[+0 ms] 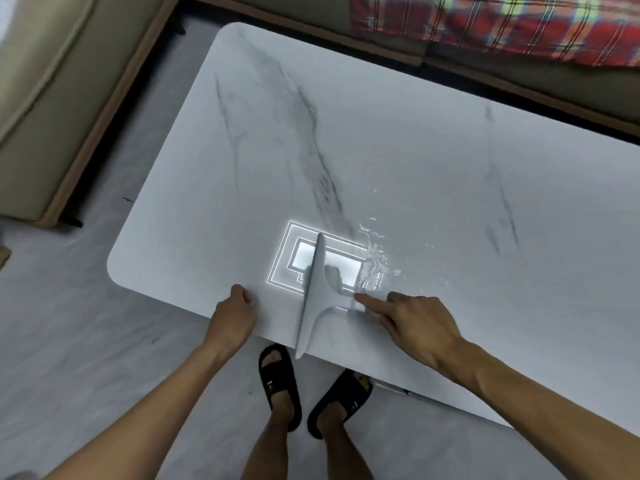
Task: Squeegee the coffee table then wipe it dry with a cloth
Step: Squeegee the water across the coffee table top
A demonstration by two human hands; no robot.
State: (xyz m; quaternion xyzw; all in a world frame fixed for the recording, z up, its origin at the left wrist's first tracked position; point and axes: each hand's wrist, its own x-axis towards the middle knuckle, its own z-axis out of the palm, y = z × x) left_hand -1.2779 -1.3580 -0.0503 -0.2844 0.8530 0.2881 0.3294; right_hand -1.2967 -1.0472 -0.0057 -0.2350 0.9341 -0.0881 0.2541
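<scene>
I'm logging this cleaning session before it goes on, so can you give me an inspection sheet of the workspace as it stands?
Surface: white marble-look coffee table, water droplets right of centre, ceiling-light reflection beside them.
Job's things: grey squeegee at the near edge, blade tip overhanging; cloth not seen.
Clutter: nothing seen.
Grips: right hand at the squeegee handle, forefinger extended, grasp unclear; left hand curled on the table edge, holding nothing.
Cables: nothing seen.
Surroundings: beige sofa at left, plaid blanket beyond, person's feet in black slides.
</scene>
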